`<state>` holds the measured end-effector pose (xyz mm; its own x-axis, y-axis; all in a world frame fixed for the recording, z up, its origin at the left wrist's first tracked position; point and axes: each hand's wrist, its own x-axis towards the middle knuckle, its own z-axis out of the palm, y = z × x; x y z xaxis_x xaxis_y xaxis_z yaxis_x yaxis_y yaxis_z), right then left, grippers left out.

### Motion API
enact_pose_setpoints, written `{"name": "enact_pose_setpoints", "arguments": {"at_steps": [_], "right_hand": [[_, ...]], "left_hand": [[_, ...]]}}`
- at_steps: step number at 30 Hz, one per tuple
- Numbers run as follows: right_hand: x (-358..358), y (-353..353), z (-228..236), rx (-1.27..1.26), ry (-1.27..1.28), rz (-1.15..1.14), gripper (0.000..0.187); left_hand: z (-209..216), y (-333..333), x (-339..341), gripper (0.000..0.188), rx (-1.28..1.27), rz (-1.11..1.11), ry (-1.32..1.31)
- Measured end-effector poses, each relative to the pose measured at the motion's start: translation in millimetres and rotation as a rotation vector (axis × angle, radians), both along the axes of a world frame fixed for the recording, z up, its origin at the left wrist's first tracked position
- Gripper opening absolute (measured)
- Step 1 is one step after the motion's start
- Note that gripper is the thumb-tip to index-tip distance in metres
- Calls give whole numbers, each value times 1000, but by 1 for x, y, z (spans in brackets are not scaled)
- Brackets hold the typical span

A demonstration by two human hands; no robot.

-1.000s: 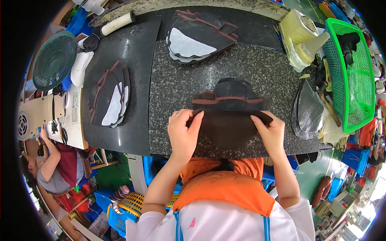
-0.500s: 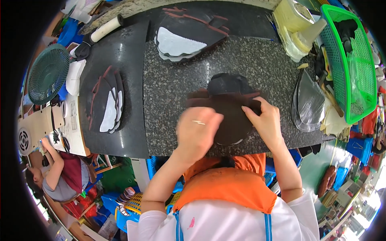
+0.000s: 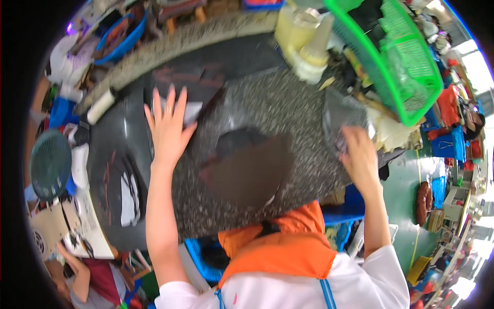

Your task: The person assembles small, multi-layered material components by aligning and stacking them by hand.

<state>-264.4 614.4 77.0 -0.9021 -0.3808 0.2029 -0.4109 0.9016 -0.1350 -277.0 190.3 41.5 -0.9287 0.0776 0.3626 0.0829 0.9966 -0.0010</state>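
My left hand (image 3: 169,126) lies with spread fingers over a stack of dark, sheet-like pieces with a white, wavy-edged patch (image 3: 193,110). At the right of the bench, my right hand (image 3: 360,157) is at a stack of dark curved pieces under a clear, glossy sheet (image 3: 342,113). Its fingers are bent and blurred; whether they pinch anything cannot be made out. Between the hands, a dark brown, fan-shaped piece (image 3: 252,170) rests on the speckled stone bench (image 3: 303,170), apart from both. A black piece (image 3: 239,139) shows beneath its far edge.
Another stack of dark pieces with white parts (image 3: 128,198) lies at the left. Yellowish containers (image 3: 303,44) and a green basket (image 3: 391,67) stand at the far right. A white roller (image 3: 100,106) lies far left, beyond a dark green fan (image 3: 50,165). Someone sits at the lower left.
Both hands have left the brown piece, which stays on the bench. The left moved far left onto the stack, the right to the clear-covered stack. The view has shifted.
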Motion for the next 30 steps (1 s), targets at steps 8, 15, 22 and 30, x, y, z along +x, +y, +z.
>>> {"name": "enact_pose_setpoints", "arguments": {"at_steps": [8, 15, 22, 30], "right_hand": [[11, 40, -18, -250, 44, 40, 18], [-2, 33, 0, -353, 11, -109, 10], [17, -38, -18, -1123, -987, -236, 10], [34, -78, -11, -786, -647, 231, 13]], "left_hand": [[42, -2, 7, 59, 216, -245, -148], [56, 134, 94, 50, 331, -210, -210], [18, 176, 117, 61, 426, -260, -101], [23, 173, 93, 12, 770, -311, 0]]}}
